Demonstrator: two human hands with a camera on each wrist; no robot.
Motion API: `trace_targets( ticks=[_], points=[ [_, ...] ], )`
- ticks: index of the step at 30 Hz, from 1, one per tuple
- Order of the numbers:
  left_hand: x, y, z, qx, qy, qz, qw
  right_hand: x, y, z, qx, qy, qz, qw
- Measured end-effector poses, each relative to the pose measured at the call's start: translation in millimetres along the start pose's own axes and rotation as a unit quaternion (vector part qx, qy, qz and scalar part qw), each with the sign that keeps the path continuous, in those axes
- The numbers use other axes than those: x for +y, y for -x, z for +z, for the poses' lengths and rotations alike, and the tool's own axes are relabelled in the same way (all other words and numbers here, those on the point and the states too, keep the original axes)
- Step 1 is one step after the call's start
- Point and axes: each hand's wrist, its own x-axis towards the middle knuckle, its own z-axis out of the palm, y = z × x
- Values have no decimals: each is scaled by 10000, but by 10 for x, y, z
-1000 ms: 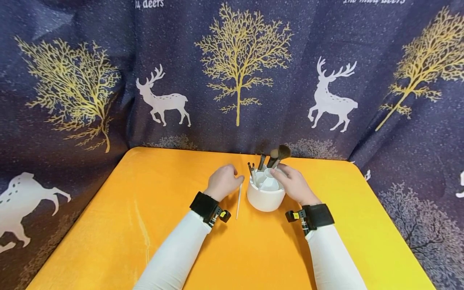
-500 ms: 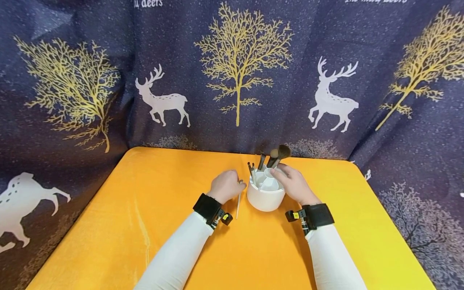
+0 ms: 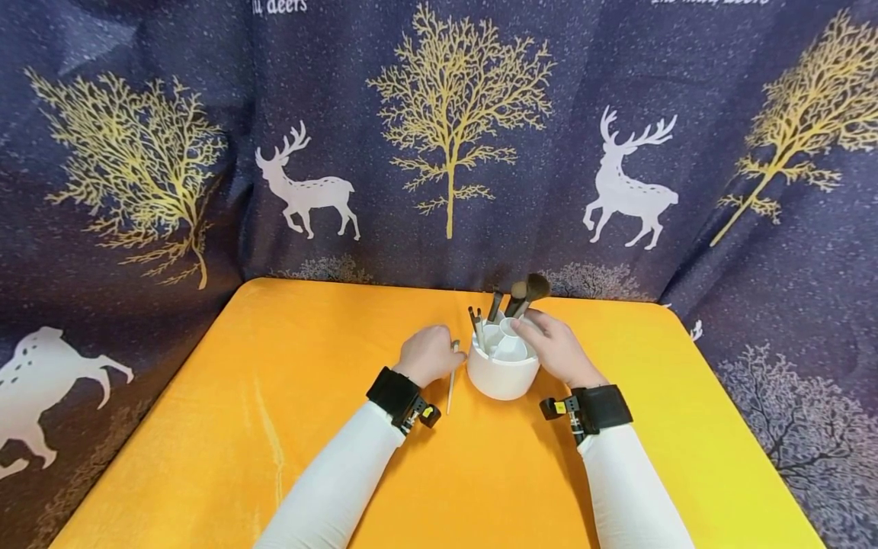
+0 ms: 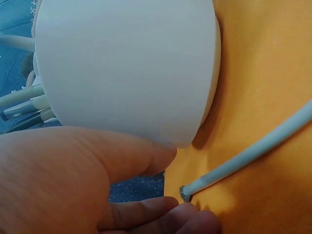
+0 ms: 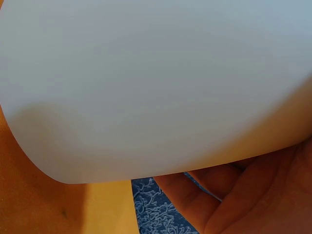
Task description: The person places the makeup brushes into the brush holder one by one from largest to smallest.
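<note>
Two hands frame a white holder (image 3: 503,372) on the orange tabletop (image 3: 274,427). We see the right hand (image 3: 557,349) wrapped against the holder's right side, its fingers curled around the wall and reaching up toward the rim; in the right wrist view the palm and fingers (image 5: 253,195) lie close behind the white wall (image 5: 156,83). The left hand (image 3: 430,353) sits just left of the holder with its fingers curled down over the far end of a thin white stick (image 3: 451,381), which lies flat on the tabletop between this hand and the holder and runs back toward the wrist. In the left wrist view the stick's tip (image 4: 187,191) lies right at the fingertips (image 4: 161,214), with the thumb (image 4: 126,156) above it, near the holder's base; we cannot tell whether the fingers have the stick pinched or only touch it. Several makeup brushes (image 3: 524,296) stand upright in the holder, just beyond the right hand's fingertips. A dark curtain (image 3: 206,114) printed with deer and golden trees hangs behind both hands.
</note>
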Motion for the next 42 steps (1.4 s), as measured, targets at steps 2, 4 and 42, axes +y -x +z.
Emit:
trace_targets(
  ticks=[2,4,42],
  points=[
    [0,-1,5,-31,-51,4,10000,-3,4,0,-7,6,-19,10000],
    [-1,1,10,-57,-172,30,9998,-6,9,2,7,-6,-14,10000],
    [20,54,6,-268,-349,-1,9990,-7,20,-5,-50,59,55,10000]
  ],
)
